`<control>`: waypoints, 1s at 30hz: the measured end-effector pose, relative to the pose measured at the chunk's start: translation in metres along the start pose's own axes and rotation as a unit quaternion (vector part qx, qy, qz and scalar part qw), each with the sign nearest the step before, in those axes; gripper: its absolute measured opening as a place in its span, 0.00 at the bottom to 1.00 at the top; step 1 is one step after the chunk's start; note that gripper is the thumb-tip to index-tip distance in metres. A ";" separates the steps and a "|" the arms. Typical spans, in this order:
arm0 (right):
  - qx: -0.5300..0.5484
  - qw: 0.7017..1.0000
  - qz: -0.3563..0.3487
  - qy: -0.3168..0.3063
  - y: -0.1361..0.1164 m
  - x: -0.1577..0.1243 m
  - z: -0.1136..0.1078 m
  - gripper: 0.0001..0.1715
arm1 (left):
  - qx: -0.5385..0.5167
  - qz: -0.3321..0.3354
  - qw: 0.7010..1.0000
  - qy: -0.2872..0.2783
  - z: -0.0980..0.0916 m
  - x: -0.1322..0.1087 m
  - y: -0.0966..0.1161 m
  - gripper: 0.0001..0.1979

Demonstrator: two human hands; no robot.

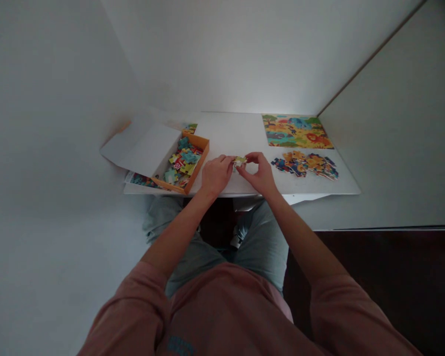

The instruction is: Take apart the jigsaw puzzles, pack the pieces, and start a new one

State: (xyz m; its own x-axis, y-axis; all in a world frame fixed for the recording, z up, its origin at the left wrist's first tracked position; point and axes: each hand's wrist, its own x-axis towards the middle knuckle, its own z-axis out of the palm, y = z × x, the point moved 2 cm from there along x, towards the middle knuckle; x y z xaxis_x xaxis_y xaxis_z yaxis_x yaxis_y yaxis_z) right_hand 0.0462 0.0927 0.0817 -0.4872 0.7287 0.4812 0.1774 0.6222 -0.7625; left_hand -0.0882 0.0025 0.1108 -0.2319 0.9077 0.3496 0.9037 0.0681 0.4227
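**A Small Pinch in the Middle**

With the thumb and fingers of our left hand [217, 175] and of our right hand [260, 173], we pinch one small yellowish puzzle piece [240, 161] above the front part of the white table [233, 131]. Beside the left hand we have the orange box [199, 170], with loose pieces [188, 157] inside; a white panel [144, 148] overlaps its left part. Beyond the right hand we see a pile of pieces [306, 164] and, behind it, a colourful animal picture [296, 131].

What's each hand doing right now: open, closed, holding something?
Left hand: closed, fingertips gripping a yellowish puzzle piece.
Right hand: closed, pinching at the same spot; whether it's one piece or joined ones can't be told.
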 end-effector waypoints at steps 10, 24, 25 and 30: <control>0.062 0.976 -0.144 -0.150 -0.077 0.059 0.060 0.27 | 0.054 -0.032 0.989 0.135 -0.096 -0.022 -0.050 0.13; -0.123 0.930 -0.188 -0.291 -0.079 0.092 0.106 0.36 | 0.129 -0.143 0.977 0.093 -0.121 -0.074 -0.096 0.19; -0.134 0.935 -0.177 -0.275 -0.075 0.089 0.100 0.33 | 0.112 -0.154 0.977 0.094 -0.122 -0.077 -0.095 0.18; -0.181 0.954 -0.109 -0.215 -0.038 0.050 0.056 0.25 | 0.042 -0.207 0.961 0.178 -0.128 -0.107 -0.098 0.23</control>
State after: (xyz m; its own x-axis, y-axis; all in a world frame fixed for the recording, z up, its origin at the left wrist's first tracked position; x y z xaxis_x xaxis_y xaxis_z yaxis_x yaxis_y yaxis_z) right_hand -0.0329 0.0898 0.1109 -0.8381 0.4348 0.3294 0.2775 0.8597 -0.4288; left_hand -0.1982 -0.1545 0.1391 -0.6721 0.5976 0.4371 0.7306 0.4395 0.5225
